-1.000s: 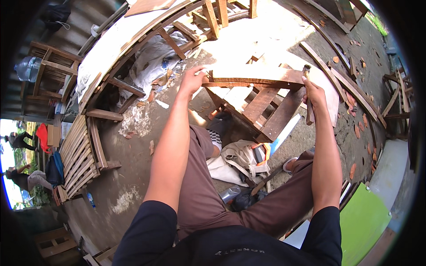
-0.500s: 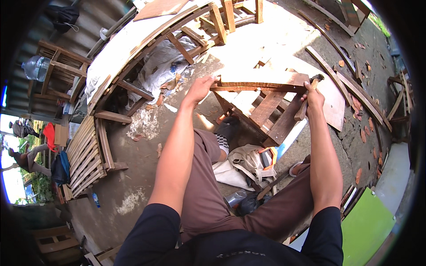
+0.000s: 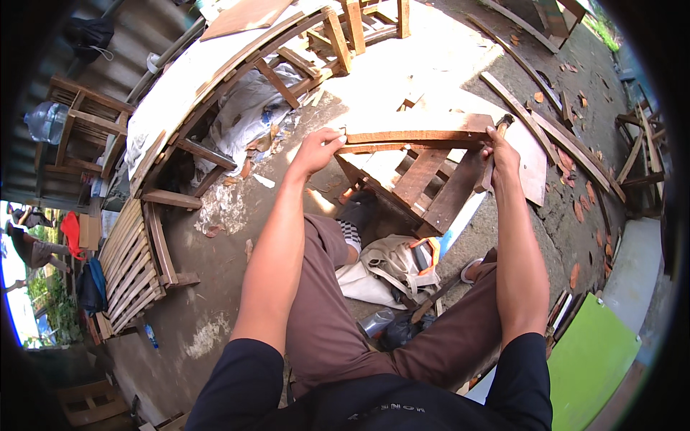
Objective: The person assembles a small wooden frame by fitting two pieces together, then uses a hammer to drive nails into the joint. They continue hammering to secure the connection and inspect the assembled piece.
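Observation:
A brown wooden board (image 3: 417, 135) lies crosswise over the far side of a slatted wooden frame (image 3: 417, 176), its top bright with sunlight. My left hand (image 3: 318, 151) pinches the board's left end between thumb and fingers. At the other end, my right hand (image 3: 504, 153) is closed round a hammer (image 3: 484, 178), with its thumb side against the board's right end. The hammer's dark head sticks up above that hand and the wooden handle slants down below it. Part of the fingers behind the board is hidden.
Between my legs sits a beige cloth bag (image 3: 392, 262) with an orange-and-black tool on it. A long wooden bench (image 3: 194, 118) stands at the left, near a slatted piece (image 3: 129, 262). Loose planks (image 3: 568, 151) lie right, and a green panel (image 3: 593, 359) at lower right.
The whole scene has shifted slightly left in view as my head moved. Both hands keep their hold at the board's ends, and the hammer stays in my right hand.

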The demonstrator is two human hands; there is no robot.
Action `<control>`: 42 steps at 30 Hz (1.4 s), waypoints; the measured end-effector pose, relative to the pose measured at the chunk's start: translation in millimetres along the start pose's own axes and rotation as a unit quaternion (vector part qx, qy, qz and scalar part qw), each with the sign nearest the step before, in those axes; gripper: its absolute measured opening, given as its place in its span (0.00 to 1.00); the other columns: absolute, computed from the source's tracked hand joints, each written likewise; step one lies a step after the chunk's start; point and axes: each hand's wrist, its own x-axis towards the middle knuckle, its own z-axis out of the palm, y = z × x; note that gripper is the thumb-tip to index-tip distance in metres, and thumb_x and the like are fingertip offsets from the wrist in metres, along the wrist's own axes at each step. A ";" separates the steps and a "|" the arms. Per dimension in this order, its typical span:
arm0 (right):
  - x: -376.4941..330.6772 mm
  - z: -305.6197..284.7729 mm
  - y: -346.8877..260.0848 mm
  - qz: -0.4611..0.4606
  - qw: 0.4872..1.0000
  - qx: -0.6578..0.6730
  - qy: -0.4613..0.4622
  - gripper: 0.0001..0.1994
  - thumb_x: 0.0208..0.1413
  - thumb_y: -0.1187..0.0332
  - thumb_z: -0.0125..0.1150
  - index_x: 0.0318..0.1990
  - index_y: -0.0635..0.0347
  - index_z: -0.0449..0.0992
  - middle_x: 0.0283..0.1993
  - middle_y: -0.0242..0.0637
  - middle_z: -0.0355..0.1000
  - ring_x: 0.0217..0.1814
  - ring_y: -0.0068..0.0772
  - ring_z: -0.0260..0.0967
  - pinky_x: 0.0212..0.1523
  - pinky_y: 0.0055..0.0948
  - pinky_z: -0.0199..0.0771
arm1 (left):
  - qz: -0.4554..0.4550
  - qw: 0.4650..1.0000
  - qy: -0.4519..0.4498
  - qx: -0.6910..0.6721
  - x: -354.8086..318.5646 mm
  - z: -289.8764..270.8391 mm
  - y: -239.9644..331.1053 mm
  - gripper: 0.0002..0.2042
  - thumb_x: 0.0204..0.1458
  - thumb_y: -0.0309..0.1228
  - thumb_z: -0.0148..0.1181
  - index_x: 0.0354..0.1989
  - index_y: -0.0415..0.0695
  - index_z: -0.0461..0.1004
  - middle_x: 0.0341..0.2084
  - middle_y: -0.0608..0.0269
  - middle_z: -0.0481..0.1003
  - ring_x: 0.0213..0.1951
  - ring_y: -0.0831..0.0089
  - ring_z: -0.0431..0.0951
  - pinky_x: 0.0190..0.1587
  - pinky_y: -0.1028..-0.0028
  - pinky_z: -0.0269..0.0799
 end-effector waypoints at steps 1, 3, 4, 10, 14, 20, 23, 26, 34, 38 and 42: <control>0.6 0.7 -1.2 -0.012 1.000 0.020 0.007 0.12 0.58 0.70 0.74 0.43 0.71 0.79 0.30 0.33 0.70 0.24 0.21 0.65 0.22 0.20 0.72 | -0.012 1.000 -0.002 -0.002 0.6 1.0 3.3 0.15 0.61 0.37 0.65 0.49 0.38 0.84 0.44 0.52 0.83 0.47 0.60 0.83 0.54 0.67 0.74; 2.9 -0.2 -9.5 -0.037 0.991 0.127 0.014 0.11 0.58 0.72 0.73 0.41 0.71 0.78 0.29 0.33 0.70 0.23 0.21 0.65 0.22 0.21 0.72 | -0.038 0.999 0.017 0.033 3.4 5.6 12.2 0.17 0.58 0.38 0.67 0.50 0.40 0.85 0.48 0.53 0.82 0.51 0.57 0.81 0.56 0.63 0.74; 4.7 -1.2 -15.7 -0.044 0.983 0.177 0.022 0.11 0.58 0.73 0.73 0.40 0.71 0.78 0.29 0.33 0.70 0.22 0.22 0.65 0.22 0.21 0.72 | -0.063 0.996 0.027 0.053 3.8 8.5 16.8 0.18 0.56 0.39 0.68 0.50 0.41 0.85 0.51 0.53 0.81 0.54 0.56 0.80 0.56 0.61 0.74; 16.1 -57.0 -66.8 -0.204 0.944 0.252 0.067 0.09 0.61 0.75 0.69 0.39 0.66 0.72 0.29 0.35 0.69 0.21 0.22 0.64 0.20 0.25 0.69 | -0.037 0.952 0.114 0.281 17.8 47.8 31.1 0.18 0.52 0.37 0.65 0.49 0.43 0.85 0.63 0.48 0.73 0.67 0.48 0.66 0.67 0.47 0.62; 22.6 -114.9 -86.2 -0.210 0.928 0.295 0.084 0.10 0.64 0.73 0.68 0.39 0.63 0.69 0.32 0.35 0.70 0.23 0.21 0.63 0.20 0.23 0.68 | -0.005 0.968 0.020 0.250 38.6 77.6 17.2 0.18 0.47 0.36 0.69 0.46 0.42 0.84 0.56 0.46 0.77 0.62 0.48 0.72 0.67 0.45 0.59; 19.5 -175.6 -98.4 -0.198 0.950 0.237 0.040 0.09 0.68 0.65 0.66 0.45 0.58 0.73 0.34 0.27 0.70 0.23 0.12 0.60 0.21 0.13 0.65 | 0.137 0.934 0.100 0.314 50.9 98.2 5.4 0.27 0.42 0.54 0.76 0.49 0.51 0.83 0.42 0.49 0.83 0.46 0.47 0.82 0.52 0.54 0.75; 18.2 -180.4 -100.9 -0.172 0.956 0.237 0.009 0.09 0.68 0.65 0.67 0.44 0.57 0.73 0.33 0.26 0.69 0.23 0.12 0.60 0.20 0.13 0.64 | -0.028 0.957 -0.009 0.290 50.6 86.4 19.3 0.22 0.45 0.41 0.74 0.47 0.42 0.83 0.45 0.46 0.84 0.47 0.47 0.84 0.51 0.57 0.77; 19.3 -170.1 -95.7 -0.149 0.960 0.229 -0.054 0.09 0.67 0.65 0.67 0.42 0.55 0.73 0.30 0.24 0.67 0.22 0.12 0.60 0.19 0.13 0.64 | -0.065 0.943 0.033 0.326 43.9 79.6 37.8 0.21 0.46 0.37 0.73 0.48 0.38 0.82 0.45 0.44 0.84 0.45 0.45 0.84 0.48 0.57 0.80; 28.3 -85.4 -48.7 -0.070 0.958 0.271 -0.055 0.10 0.65 0.68 0.69 0.37 0.56 0.71 0.27 0.26 0.66 0.21 0.15 0.60 0.20 0.16 0.64 | -0.188 0.957 0.085 -0.202 38.5 41.1 46.3 0.13 0.58 0.30 0.69 0.46 0.32 0.83 0.38 0.55 0.85 0.37 0.68 0.85 0.39 0.66 0.81; 26.0 -35.1 -9.5 -0.029 0.963 0.267 0.031 0.09 0.64 0.72 0.69 0.38 0.65 0.73 0.29 0.31 0.70 0.22 0.18 0.63 0.20 0.20 0.67 | -0.162 0.880 0.228 -0.385 33.9 40.9 37.4 0.30 0.53 0.31 0.77 0.57 0.25 0.69 0.44 0.44 0.80 0.37 0.63 0.84 0.40 0.66 0.83; 17.8 -12.9 10.5 0.012 0.981 0.188 0.054 0.07 0.64 0.73 0.69 0.38 0.67 0.76 0.28 0.32 0.71 0.22 0.20 0.64 0.20 0.21 0.67 | -0.209 0.808 0.428 -0.348 31.5 44.7 39.9 0.51 0.48 0.38 0.84 0.69 0.27 0.49 0.58 0.40 0.73 0.53 0.56 0.80 0.59 0.62 0.78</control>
